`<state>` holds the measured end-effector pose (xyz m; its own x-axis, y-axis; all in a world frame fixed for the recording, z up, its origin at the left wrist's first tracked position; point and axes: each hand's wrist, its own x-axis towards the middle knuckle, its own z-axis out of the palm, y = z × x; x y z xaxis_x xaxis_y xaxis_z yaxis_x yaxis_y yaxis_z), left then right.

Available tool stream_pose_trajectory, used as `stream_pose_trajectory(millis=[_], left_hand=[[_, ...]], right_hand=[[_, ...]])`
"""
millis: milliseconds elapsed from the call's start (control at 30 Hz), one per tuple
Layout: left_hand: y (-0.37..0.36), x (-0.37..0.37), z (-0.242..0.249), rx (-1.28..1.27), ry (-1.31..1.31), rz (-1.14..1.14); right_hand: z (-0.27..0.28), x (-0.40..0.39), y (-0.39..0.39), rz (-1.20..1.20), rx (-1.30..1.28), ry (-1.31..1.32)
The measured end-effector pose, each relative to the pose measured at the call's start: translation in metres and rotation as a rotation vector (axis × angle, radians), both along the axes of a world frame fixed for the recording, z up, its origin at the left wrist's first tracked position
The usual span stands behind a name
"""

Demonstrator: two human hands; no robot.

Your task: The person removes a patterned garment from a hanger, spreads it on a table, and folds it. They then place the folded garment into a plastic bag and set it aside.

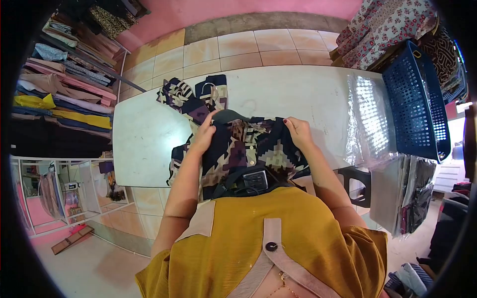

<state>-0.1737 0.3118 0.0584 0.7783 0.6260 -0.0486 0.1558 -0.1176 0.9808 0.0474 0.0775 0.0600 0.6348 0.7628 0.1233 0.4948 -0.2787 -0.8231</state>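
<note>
A patterned button-up shirt (263,144) in navy, purple and beige is spread between my hands at the near edge of the white table (298,94). My left hand (203,134) is closed on its left shoulder, beside the dark collar area. At the opposite shoulder, my right hand (298,131) pinches the fabric. Buttons run down the middle of the shirt, and its lower part is hidden behind a black device (255,180) at my chest. Beyond my left hand, more cloth in the same pattern (181,94) lies bunched on the table.
Clear plastic packaging (370,119) covers the table's right end, beside a blue perforated basket (415,99). Folded clothes (69,94) fill a rack at left. Floral garments (382,35) hang at the far right. A dark stool (355,186) stands below the table's right side.
</note>
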Motion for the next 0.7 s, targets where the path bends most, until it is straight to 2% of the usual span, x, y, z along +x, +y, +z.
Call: stream_pose_trajectory(millis=[33, 67, 133, 167, 200, 267, 300, 333, 400, 467, 500, 533, 567, 600, 667, 700], left_hand=[[0.006, -0.001, 0.001, -0.538, 0.007, -0.097], [0.008, 0.000, 0.001, -0.541, 0.011, -0.096], [0.004, 0.006, 0.023, -0.294, 0.123, -0.162], [0.012, 0.007, 0.003, -0.173, 0.230, -0.103], [0.015, 0.002, 0.001, -0.181, 0.236, -0.101], [0.024, -0.003, 0.000, -0.041, 0.200, 0.076], [0.026, -0.007, 0.010, -0.155, 0.175, 0.222], [0.036, -0.018, 0.012, -0.309, 0.218, 0.182], [0.022, -0.024, 0.015, -0.315, 0.208, 0.224], [0.023, -0.037, -0.003, -0.408, 0.167, 0.252], [0.022, -0.040, -0.008, -0.498, 0.123, 0.273], [0.021, -0.042, -0.013, -0.497, 0.123, 0.267], [0.019, -0.043, -0.018, -0.359, 0.163, 0.253], [0.016, -0.041, -0.020, -0.221, 0.201, 0.241], [0.013, -0.037, -0.012, -0.222, 0.185, 0.226], [0.012, -0.035, -0.001, -0.236, 0.179, 0.208]], right_hand=[[0.000, 0.001, 0.002, -0.005, 0.002, -0.013], [-0.001, 0.002, 0.003, -0.010, 0.004, -0.024], [-0.003, 0.003, 0.006, -0.002, -0.010, -0.062], [-0.005, 0.003, 0.006, 0.008, -0.023, -0.106], [-0.010, 0.004, 0.005, 0.011, -0.030, -0.101], [-0.023, 0.013, 0.001, -0.153, 0.136, -0.196], [-0.026, 0.022, -0.009, -0.243, -0.022, -0.221], [-0.034, 0.026, -0.018, -0.247, -0.027, -0.221], [-0.049, 0.021, -0.030, -0.148, -0.084, -0.394], [-0.060, 0.012, -0.035, -0.138, -0.107, -0.369], [-0.060, 0.007, -0.035, -0.107, -0.210, -0.304], [-0.060, 0.004, -0.035, -0.078, -0.313, -0.239], [-0.057, 0.003, -0.034, -0.083, -0.313, -0.243], [-0.042, 0.001, -0.029, -0.077, -0.214, -0.200], [-0.013, -0.002, -0.017, -0.076, -0.114, -0.161], [0.002, -0.001, -0.007, -0.081, -0.033, -0.229]])
